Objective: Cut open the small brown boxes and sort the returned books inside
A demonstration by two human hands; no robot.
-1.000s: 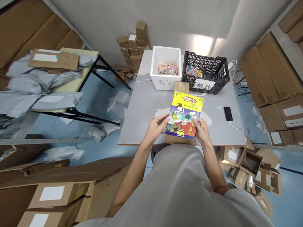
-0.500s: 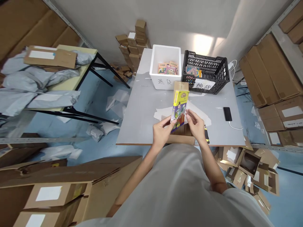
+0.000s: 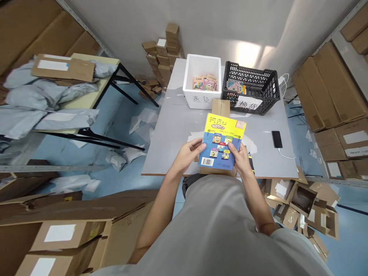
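A book with its yellow and blue back cover facing up is held over the near part of the grey table. My right hand grips its right edge, thumb on the cover. My left hand is at the left edge, its thumb against the cover and its fingers partly behind it. Under the book lies a cardboard box, mostly hidden, with a flap showing towards me. A black and yellow item shows partly beside my right hand.
At the table's back stand a white foam bin and a black crate, both with books inside. A phone on a cable lies right. Grey parcels cover a side table; opened cartons litter the floor.
The book has been turned over from its tilted front and spine to its back cover. My right hand has moved onto its right edge, and my left hand slightly left.
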